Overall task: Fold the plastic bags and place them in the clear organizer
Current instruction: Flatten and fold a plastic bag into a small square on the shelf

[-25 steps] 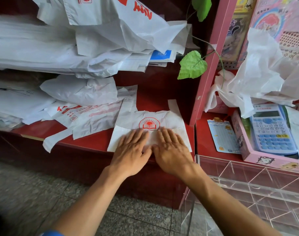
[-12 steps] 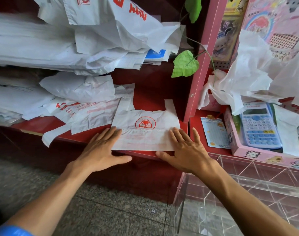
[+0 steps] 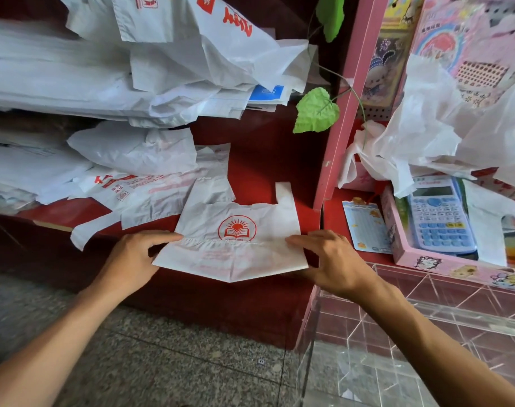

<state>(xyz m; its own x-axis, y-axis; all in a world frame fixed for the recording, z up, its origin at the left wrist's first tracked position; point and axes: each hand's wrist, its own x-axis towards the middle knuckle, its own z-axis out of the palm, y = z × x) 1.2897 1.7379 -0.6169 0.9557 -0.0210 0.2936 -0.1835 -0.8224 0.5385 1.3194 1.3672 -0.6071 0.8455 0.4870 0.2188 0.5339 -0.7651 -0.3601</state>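
The folded bag (image 3: pixel 235 245) lies at the front edge of the red surface (image 3: pixel 268 171), its near fold overhanging. The left hand (image 3: pixel 133 259) pinches its left edge, the right hand (image 3: pixel 329 259) its right edge. The clear organizer (image 3: pixel 426 333) stands just right, below the surface.

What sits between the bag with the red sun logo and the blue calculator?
In the head view, a pink upright post and a small printed card on the red shelf lie between the logo bag and the calculator, which lies in a pink tray.
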